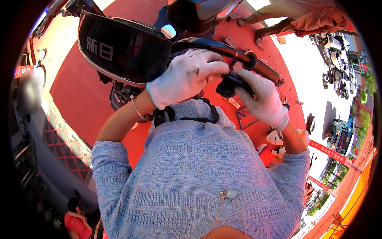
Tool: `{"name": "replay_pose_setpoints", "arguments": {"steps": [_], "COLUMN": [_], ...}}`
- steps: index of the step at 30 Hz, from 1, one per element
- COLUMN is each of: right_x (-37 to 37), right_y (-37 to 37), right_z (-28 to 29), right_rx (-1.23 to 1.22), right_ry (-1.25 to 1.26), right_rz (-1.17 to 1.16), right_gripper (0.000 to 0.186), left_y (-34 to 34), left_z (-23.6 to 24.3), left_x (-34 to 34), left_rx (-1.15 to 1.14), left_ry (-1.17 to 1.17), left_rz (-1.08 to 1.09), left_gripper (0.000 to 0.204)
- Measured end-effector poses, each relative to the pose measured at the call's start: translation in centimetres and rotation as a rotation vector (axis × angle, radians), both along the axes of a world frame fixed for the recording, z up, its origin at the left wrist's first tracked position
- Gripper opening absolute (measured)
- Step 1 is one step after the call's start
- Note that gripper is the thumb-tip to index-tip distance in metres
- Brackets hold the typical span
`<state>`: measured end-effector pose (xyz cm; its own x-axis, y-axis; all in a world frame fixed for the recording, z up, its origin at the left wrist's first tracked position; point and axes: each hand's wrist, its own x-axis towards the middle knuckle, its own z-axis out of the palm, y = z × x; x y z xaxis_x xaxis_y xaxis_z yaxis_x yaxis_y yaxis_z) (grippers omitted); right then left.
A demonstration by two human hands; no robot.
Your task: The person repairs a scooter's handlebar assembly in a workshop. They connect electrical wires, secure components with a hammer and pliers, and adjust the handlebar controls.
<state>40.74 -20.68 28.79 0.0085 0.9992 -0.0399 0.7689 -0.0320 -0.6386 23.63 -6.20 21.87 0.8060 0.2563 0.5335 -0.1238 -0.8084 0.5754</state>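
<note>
Both my hands wear white work gloves with dark smudges. My right hand point(262, 97) is closed around a small black handlebar fitting point(230, 84), whose exact kind I cannot make out. The fingertips of my left hand point(193, 73) pinch the fitting's upper left end, and the curled fingers partly hide it. Just beyond my hands runs the black handlebar point(215, 44) of an electric scooter, ending at the right in a dark grip point(266, 71). The fitting is held on the near side of the bar; whether it touches it is hidden. The scooter's glossy black front panel point(123, 47) stands left of my left hand.
Another dark scooter point(195, 16) stands beyond the handlebar. Tools and small parts lie on the red floor point(75, 95), with a blue metal frame point(248, 119) near my right forearm. A person's legs point(278, 24) are at the far right. Parked scooters point(336, 59) stand outside.
</note>
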Motion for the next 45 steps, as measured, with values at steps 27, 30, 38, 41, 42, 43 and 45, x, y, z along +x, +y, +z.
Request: {"name": "replay_pose_setpoints", "arguments": {"steps": [27, 30, 38, 41, 42, 43, 45], "right_x": [6.8, 7.4, 5.8, 4.5, 3.9, 3.2, 2.0], "right_y": [1.2, 0.2, -1.9, -3.0, -3.5, -4.0, -4.8], "right_z": [2.1, -0.2, -2.2, -2.4, -2.3, -2.3, -2.3], "right_rx": [-0.836, -0.901, -0.501, -0.247, -0.177, -0.169, -0.152], "right_ry": [0.763, 0.895, 0.486, 0.182, 0.087, 0.028, -0.095], "right_rz": [0.114, 0.076, 0.255, 0.286, 0.272, 0.243, 0.181], "right_gripper": [0.023, 0.019, 0.014, 0.013, 0.014, 0.015, 0.016], "left_y": [-12.6, -13.7, -15.5, -14.1, -13.5, -13.2, -13.0], "left_z": [-0.1, 0.3, -0.3, 2.0, 1.5, 1.1, -0.1], "left_x": [2.5, 3.4, 3.8, 4.1, 4.1, 4.2, 4.3], "left_rx": [-0.800, -0.848, -1.066, -1.044, -1.109, -1.173, -1.312], "left_ry": [0.224, 0.178, -0.104, 0.035, -0.003, -0.038, -0.222], "left_rz": [0.751, 0.862, 0.878, 0.852, 0.817, 0.778, 0.639], "left_gripper": [0.047, 0.043, 0.042, 0.039, 0.039, 0.039, 0.035]}}
